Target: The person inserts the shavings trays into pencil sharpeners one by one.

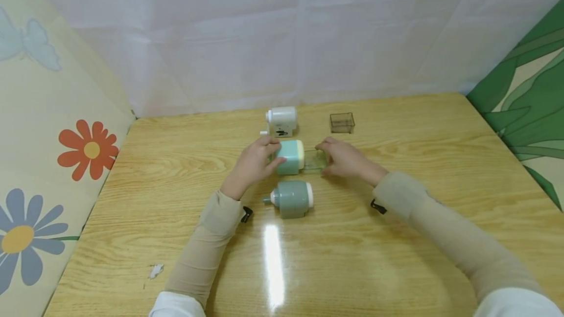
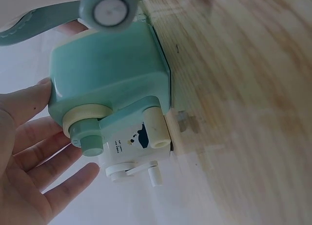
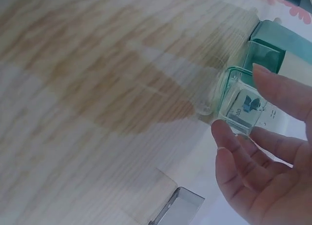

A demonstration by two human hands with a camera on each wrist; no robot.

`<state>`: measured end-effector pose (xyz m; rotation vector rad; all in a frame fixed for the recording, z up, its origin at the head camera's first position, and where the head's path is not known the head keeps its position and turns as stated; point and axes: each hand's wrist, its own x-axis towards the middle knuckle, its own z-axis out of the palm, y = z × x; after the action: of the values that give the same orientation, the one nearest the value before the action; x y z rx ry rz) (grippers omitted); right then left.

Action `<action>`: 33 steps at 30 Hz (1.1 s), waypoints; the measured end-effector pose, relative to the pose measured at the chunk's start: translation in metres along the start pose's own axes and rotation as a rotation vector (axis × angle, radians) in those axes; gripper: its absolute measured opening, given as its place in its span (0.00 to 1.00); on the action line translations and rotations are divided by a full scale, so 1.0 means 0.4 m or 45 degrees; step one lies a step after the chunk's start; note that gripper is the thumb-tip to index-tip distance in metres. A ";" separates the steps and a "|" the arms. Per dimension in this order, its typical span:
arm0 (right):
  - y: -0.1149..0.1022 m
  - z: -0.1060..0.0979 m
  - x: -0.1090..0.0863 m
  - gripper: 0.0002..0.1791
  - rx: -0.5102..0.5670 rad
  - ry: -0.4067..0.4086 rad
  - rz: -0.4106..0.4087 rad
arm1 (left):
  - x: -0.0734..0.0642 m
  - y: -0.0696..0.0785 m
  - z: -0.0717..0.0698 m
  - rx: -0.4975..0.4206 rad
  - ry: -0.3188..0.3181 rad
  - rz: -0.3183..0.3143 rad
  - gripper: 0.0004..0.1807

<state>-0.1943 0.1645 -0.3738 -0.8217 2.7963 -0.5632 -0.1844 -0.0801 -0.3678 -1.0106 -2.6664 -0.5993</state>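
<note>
A teal crank pencil sharpener [image 1: 289, 157] with a cream front rim stands on the table, its crank side facing left. My left hand [image 1: 255, 163] holds its body between thumb and fingers; in the left wrist view the thumb presses the teal casing [image 2: 107, 64]. From the sharpener's right side juts a clear green shavings drawer [image 1: 314, 159], partly out of the body. My right hand [image 1: 345, 160] pinches the drawer's outer end, with the thumb on one side and fingertips on the other, as the clear drawer [image 3: 239, 108] shows in the right wrist view.
Behind the teal sharpener stands a white crank sharpener [image 1: 282, 120]. Nearer me is a grey-green one [image 1: 293, 199]. A smoky clear drawer [image 1: 341, 123] sits apart at the back right. A white scrap [image 1: 156, 271] lies at the front left. White cloth [image 1: 282, 38] hangs behind the table.
</note>
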 end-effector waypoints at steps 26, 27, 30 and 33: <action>-0.013 0.016 0.023 0.37 0.030 0.001 -0.030 | 0.001 0.001 -0.003 -0.003 -0.008 -0.013 0.20; -0.015 0.017 0.024 0.37 0.029 0.004 -0.036 | 0.001 0.002 -0.003 -0.004 -0.012 -0.017 0.20; -0.023 0.018 0.029 0.37 0.036 0.018 -0.048 | 0.002 0.004 -0.005 -0.009 -0.021 -0.026 0.21; -0.029 0.019 0.033 0.37 0.044 0.032 -0.058 | 0.002 0.004 -0.005 -0.013 -0.027 -0.026 0.21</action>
<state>-0.1975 0.1459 -0.3770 -0.8798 2.7882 -0.6317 -0.1839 -0.0793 -0.3652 -0.9989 -2.6975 -0.6101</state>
